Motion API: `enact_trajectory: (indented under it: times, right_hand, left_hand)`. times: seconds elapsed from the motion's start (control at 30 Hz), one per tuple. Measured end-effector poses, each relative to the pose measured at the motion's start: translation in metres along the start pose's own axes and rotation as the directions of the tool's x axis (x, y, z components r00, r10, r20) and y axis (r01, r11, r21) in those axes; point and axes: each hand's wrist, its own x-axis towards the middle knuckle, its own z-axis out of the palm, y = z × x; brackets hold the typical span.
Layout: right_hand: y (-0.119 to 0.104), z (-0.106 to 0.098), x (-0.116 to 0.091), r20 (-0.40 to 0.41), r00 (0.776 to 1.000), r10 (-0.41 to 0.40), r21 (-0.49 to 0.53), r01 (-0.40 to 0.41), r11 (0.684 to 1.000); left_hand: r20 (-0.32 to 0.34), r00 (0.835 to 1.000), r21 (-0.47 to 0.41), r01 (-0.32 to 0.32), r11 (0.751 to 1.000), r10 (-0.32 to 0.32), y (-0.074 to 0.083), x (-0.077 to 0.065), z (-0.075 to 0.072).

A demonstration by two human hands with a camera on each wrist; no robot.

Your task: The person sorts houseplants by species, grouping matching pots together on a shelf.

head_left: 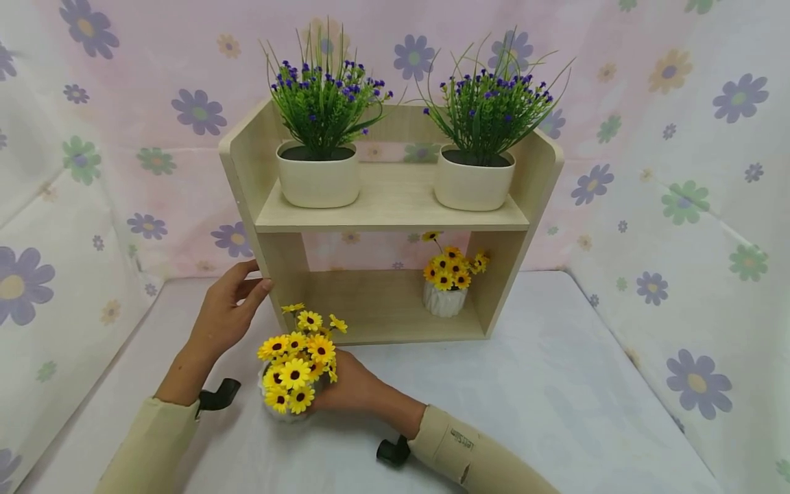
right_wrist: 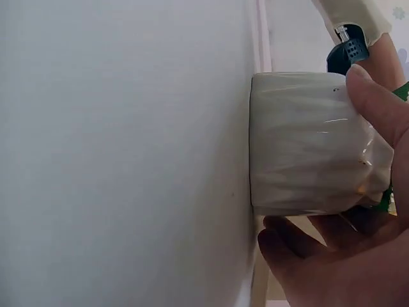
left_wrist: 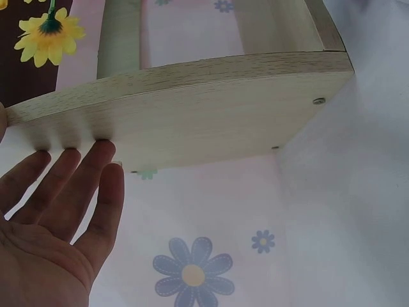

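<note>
My right hand [head_left: 352,387] grips a white ribbed flowerpot [right_wrist: 307,144] of yellow daisies [head_left: 295,374] in front of the shelf's lower left corner. Thumb and fingers lie on opposite sides of the pot, its base right at the white tabletop. My left hand [head_left: 225,312] is at the left side of the light wooden shelf [head_left: 395,223]. Its fingertips [left_wrist: 102,150] touch the outer face of the side panel, fingers fairly straight, with the thumb by the front edge. Inside the lower compartment, at the right, stands a matching white pot [head_left: 446,302] of yellow daisies.
On the upper board stand two cream oval pots, the left pot [head_left: 319,182] and the right pot [head_left: 474,185], both with tall grass and purple flowers. Flower-patterned cloth [head_left: 666,137] hangs behind and along both sides. The white tabletop [head_left: 555,384] extends to the right of the shelf.
</note>
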Motion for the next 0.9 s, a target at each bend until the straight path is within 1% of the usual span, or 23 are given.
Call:
enact_trajectory:
  times: [0.13,0.27,0.37,0.5,0.63,0.9]
  right_hand:
    - [0.006,0.0,0.005,0.036,0.999,0.021,0.02,-0.022,1.0]
    - [0.009,-0.001,0.007,0.049,0.998,0.045,0.006,-0.045,0.999]
    - [0.01,0.0,0.008,0.057,0.998,0.041,0.027,-0.042,0.999]
    - [0.01,0.0,0.007,0.05,0.998,0.034,0.045,-0.036,0.998]
    - [0.011,-0.002,0.007,0.034,0.998,0.045,0.052,-0.046,0.998]
    - [0.011,-0.012,0.008,0.001,1.0,0.011,0.098,-0.011,0.995]
  left_hand:
    - [0.003,1.0,0.006,0.007,1.0,-0.007,0.001,0.0,0.0]
    - [0.007,1.0,0.018,0.014,1.0,-0.014,0.001,0.0,0.0]
    - [0.007,1.0,0.019,0.014,1.0,-0.015,0.002,0.0,0.001]
    - [0.003,1.0,0.017,0.013,1.0,-0.013,0.002,0.0,0.001]
    - [0.003,1.0,0.014,0.011,1.0,-0.011,0.001,-0.001,0.001]
    - [0.003,1.0,0.025,0.018,1.0,-0.018,0.001,0.0,0.0]
